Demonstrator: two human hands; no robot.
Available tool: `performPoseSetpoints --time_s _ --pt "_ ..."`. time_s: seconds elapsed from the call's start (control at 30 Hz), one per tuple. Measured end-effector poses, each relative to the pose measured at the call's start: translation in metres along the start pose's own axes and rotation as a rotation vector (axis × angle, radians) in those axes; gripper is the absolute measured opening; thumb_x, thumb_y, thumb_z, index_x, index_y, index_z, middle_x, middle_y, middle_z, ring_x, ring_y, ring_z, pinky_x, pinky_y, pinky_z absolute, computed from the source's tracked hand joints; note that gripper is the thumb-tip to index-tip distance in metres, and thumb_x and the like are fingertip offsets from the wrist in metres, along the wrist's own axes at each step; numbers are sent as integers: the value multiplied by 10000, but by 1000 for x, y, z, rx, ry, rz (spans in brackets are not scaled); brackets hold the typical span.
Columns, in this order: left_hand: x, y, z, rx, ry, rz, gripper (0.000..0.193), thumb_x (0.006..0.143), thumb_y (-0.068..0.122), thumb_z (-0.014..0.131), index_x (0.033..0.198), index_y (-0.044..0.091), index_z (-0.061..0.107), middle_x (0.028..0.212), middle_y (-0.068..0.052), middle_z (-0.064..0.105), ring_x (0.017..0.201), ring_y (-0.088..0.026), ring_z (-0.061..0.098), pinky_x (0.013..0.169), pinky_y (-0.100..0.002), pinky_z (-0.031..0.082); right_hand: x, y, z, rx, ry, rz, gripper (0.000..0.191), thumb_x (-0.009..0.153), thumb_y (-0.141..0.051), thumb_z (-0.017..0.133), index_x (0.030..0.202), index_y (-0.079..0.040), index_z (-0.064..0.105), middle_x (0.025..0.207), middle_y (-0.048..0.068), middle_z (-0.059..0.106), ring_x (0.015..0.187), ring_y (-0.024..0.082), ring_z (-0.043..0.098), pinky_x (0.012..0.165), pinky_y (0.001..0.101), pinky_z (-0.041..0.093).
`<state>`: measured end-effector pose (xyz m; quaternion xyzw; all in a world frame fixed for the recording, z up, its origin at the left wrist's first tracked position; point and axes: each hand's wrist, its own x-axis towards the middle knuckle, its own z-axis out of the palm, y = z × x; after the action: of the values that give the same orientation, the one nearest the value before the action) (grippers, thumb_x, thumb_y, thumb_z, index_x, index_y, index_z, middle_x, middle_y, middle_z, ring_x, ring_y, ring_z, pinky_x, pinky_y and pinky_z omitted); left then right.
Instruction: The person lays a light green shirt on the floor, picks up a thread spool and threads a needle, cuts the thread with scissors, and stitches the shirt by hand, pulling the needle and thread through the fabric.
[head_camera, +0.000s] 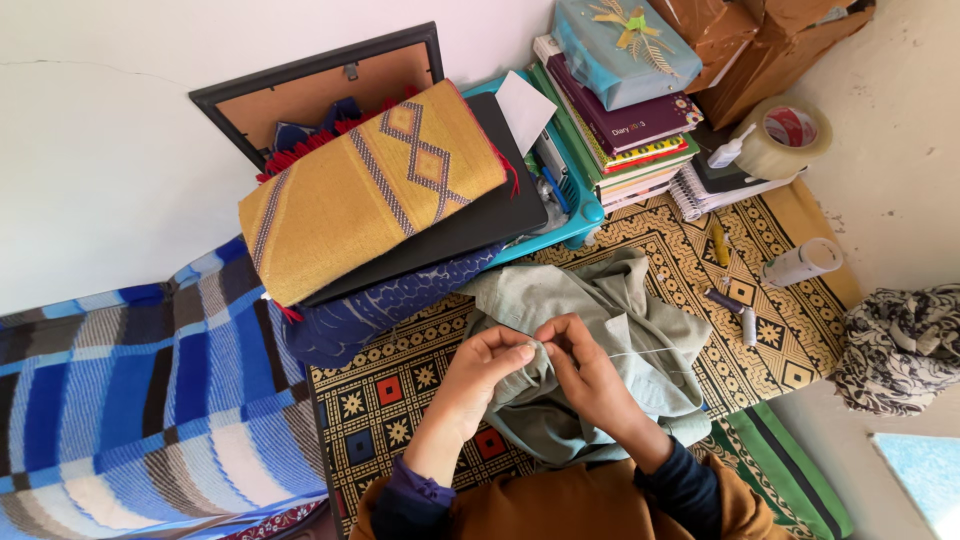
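Head view, looking straight down. Grey-green garment (610, 350) lies bunched on the patterned mat (400, 390), in front of the person's lap. Left hand (485, 370) is closed in a pinch on a fold of the garment at its near-left edge. Right hand (585, 365) is just beside it, fingertips pinched together at the same spot, touching the left fingertips; a thin white thread (640, 355) runs from that pinch rightward across the garment. Needle too small to tell.

All else relative to the garment: blue plastic tray (585, 215) just behind it, with a stack of books (625, 140) and a light blue wrapped box (620, 50) beyond. Yellow woven cloth (370, 190) on a black flat case (480, 215) behind-left, a picture frame (310, 85) against the wall past that. Blue striped blanket (130, 400) well to the left. Tape roll (790, 135) far behind-right, white tube (800, 262) to the right, small thread spool (748, 325) near its right edge. Black-and-white cloth (900, 345) well right on the floor.
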<state>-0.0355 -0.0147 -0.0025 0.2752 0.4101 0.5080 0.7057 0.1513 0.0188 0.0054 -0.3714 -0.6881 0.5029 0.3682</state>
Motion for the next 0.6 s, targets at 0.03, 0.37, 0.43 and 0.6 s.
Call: performPoseSetpoints --time_s 0.03,0.37,0.43,0.6 --pt "0 1 0 -6 6 5 182 885 144 751 1008 18 705 958 -37 745 907 -88 662 868 -242 496 0 -1 -1 -31 17 11 148 1003 -26 552 1150 -41 554 1033 22 609 911 102 590 794 247 495" --pt "6 -4 2 -55 1 13 189 892 125 738 1031 7 691 976 -47 744 906 -94 679 858 -237 511 5 -10 -20 -256 139 -170 135 949 -57 658 1082 -37 672 1051 47 671 979 128 647 859 271 525" --pt "10 -5 4 -68 39 17 189 889 121 738 1033 10 688 973 -45 743 901 -96 682 852 -237 511 2 -8 -40 -263 228 -156 221 945 -61 650 1164 -28 660 1135 65 682 1031 141 650 871 276 522" --pt "22 2 7 -118 105 34 196 897 121 729 1047 -1 700 952 -36 732 871 -102 668 824 -247 505 -17 -11 -85 11 6 276 166 1030 -176 653 1097 -42 724 988 91 752 901 166 709 822 320 577"
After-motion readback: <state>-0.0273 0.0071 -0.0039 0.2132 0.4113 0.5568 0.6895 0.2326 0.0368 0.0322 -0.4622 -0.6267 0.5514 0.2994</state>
